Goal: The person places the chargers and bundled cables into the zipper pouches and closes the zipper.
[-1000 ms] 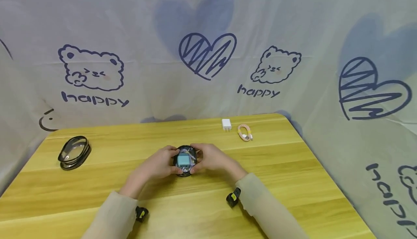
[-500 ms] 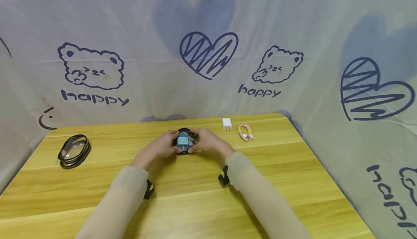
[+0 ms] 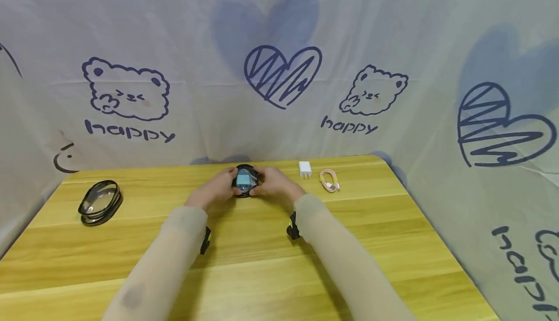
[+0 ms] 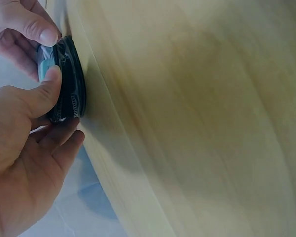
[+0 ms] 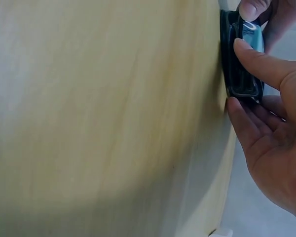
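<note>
Near the table's back edge a small round see-through pouch with a black rim (image 3: 246, 167) lies between my two hands. Through its clear top shows a teal block (image 3: 243, 181), perhaps a charger plug. My left hand (image 3: 216, 188) grips the pouch's left side, thumb on top and fingers around the edge. On the opposite side my right hand (image 3: 274, 185) holds it in the same way. Both wrist views show the black side of the pouch (image 4: 72, 84) close against the tabletop; whether it touches is hard to tell.
A second clear, black-rimmed pouch (image 3: 99, 203) sits at the table's left. Right of my hands lie a white charger plug (image 3: 304, 168) and a coiled pink cable (image 3: 328, 180) with a yellow tie. A printed cloth (image 3: 209, 117) hangs behind the wooden table (image 3: 262, 262).
Both hands have moved the pouch away from me, from mid-table toward the back edge, keeping their grip on its two sides. The other pouch, plug and cable stay put.
</note>
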`<state>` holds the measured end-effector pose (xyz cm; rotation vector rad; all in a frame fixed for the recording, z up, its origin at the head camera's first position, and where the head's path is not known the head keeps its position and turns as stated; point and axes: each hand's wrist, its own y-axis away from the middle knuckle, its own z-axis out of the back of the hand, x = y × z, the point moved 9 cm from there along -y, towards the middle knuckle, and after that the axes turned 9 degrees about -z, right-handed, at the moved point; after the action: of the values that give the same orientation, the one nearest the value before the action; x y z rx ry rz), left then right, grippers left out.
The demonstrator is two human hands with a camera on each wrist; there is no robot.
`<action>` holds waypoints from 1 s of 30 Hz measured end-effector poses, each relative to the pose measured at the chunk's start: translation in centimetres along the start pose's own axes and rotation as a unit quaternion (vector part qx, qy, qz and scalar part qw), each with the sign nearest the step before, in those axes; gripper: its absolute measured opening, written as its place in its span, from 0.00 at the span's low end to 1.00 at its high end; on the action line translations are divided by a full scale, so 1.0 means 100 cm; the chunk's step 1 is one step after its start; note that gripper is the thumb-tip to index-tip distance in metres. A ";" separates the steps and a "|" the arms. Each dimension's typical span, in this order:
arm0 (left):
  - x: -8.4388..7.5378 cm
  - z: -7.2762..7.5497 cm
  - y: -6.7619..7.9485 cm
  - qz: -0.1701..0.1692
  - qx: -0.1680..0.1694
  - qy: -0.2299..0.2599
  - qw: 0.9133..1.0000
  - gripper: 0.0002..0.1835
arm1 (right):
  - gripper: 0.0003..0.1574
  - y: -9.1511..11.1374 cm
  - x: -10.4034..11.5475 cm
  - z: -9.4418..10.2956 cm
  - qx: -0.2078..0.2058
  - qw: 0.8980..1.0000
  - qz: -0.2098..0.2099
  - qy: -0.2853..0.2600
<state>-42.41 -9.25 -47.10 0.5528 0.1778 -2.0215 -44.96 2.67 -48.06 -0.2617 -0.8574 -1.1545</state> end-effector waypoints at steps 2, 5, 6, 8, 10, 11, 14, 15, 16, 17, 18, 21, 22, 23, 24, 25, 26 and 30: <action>-0.001 0.004 -0.001 -0.001 -0.001 -0.006 1.000 0.41 | 0.51 -0.001 0.003 0.002 -0.006 1.000 0.001 0.000; -0.001 0.007 -0.001 0.001 0.000 -0.010 1.000 0.41 | 0.51 -0.002 0.007 0.004 -0.016 1.000 0.004 0.012; -0.001 0.008 -0.001 0.003 0.000 -0.011 1.000 0.41 | 0.51 -0.002 0.008 0.004 -0.019 1.000 0.005 0.020; 0.001 0.007 0.000 0.011 0.006 -0.010 1.000 0.41 | 0.52 -0.002 0.009 0.003 -0.020 0.999 0.005 0.028; 0.002 0.006 0.001 0.009 0.003 -0.006 1.000 0.41 | 0.53 -0.001 0.010 0.001 -0.021 0.999 0.006 0.032; 0.003 0.006 0.003 0.007 -0.002 -0.001 1.000 0.41 | 0.54 -0.001 0.010 0.000 -0.022 0.999 0.005 0.035; 0.005 0.007 0.006 0.000 -0.018 0.013 1.000 0.40 | 0.54 0.001 0.011 -0.002 -0.027 0.999 0.007 0.026; 0.005 0.008 0.007 -0.005 -0.026 0.015 1.000 0.40 | 0.54 0.002 0.011 -0.002 -0.030 0.999 0.011 0.021; 0.005 0.009 0.007 -0.008 -0.033 0.018 0.999 0.39 | 0.53 0.002 0.011 -0.002 -0.033 0.999 0.015 0.012; 0.004 0.011 0.008 -0.011 -0.040 0.020 0.999 0.39 | 0.52 0.003 0.011 -0.002 -0.036 0.999 0.019 0.003; 0.004 0.012 0.010 -0.014 -0.046 0.022 0.999 0.38 | 0.51 0.005 0.011 -0.002 -0.038 0.999 0.024 -0.008; 0.001 0.015 0.015 -0.030 -0.067 0.026 0.997 0.38 | 0.49 0.009 0.010 -0.003 -0.050 0.997 0.038 -0.034; 0.001 0.015 0.018 -0.035 -0.076 0.031 0.996 0.38 | 0.49 0.011 0.010 -0.003 -0.055 0.997 0.039 -0.043; 0.000 0.016 0.021 -0.041 -0.084 0.034 0.995 0.39 | 0.48 0.013 0.009 -0.003 -0.062 0.996 0.038 -0.049; -0.001 0.016 0.025 -0.045 -0.092 0.039 0.994 0.39 | 0.48 0.015 0.008 -0.002 -0.070 0.995 0.038 -0.053; -0.001 0.016 0.028 -0.050 -0.101 0.042 0.993 0.40 | 0.48 0.017 0.008 -0.001 -0.079 0.994 0.038 -0.058; -0.001 0.017 0.032 -0.054 -0.111 0.046 0.991 0.40 | 0.47 0.020 0.008 0.000 -0.088 0.993 0.037 -0.063; -0.004 0.017 0.049 -0.065 -0.145 0.064 0.985 0.40 | 0.45 0.032 0.011 0.001 -0.118 0.989 0.040 -0.073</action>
<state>-38.54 -11.97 -44.85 0.4954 0.5912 -2.0387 -42.01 3.32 -46.46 -0.5778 -0.8303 -1.1716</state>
